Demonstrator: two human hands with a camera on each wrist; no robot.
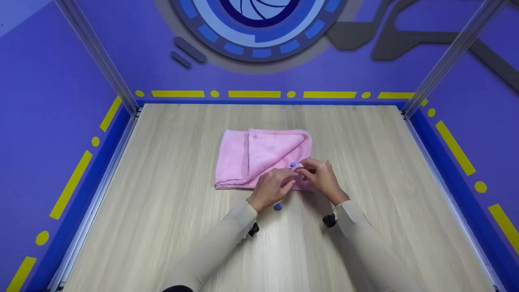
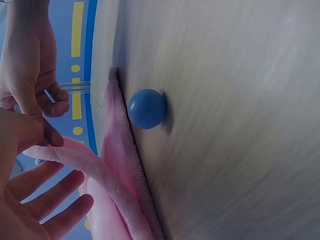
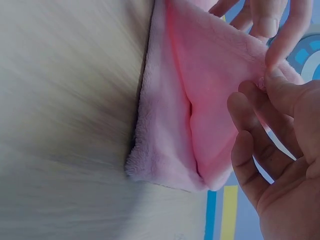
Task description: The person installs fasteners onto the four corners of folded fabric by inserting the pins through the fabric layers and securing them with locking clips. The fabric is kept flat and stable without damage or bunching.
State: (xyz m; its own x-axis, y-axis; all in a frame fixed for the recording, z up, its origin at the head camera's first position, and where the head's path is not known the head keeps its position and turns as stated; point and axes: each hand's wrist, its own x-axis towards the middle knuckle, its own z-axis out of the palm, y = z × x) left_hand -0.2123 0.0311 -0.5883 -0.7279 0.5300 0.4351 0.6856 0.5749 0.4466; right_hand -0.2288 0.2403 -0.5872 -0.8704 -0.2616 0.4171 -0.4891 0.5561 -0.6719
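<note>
Towel [image 1: 259, 156]: plain pink, fluffy. Ball [image 2: 147, 108] beside its edge: blue. Table [image 1: 170, 211]: pale wood grain, greyish. Walls [image 1: 52, 81]: purple, with yellow dashes and dots over a blue base strip; blue-and-white ring emblem at back. Sleeves [image 1: 219, 243]: beige.

A folded pink towel [image 1: 259, 156] is lying mid-frame under my fingertips (one corner lifting); a small blue ball [image 1: 277, 207] is resting just below it.

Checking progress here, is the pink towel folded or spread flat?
Folded: the pink towel lies in stacked layers, one flap turned diagonally across its top.
</note>
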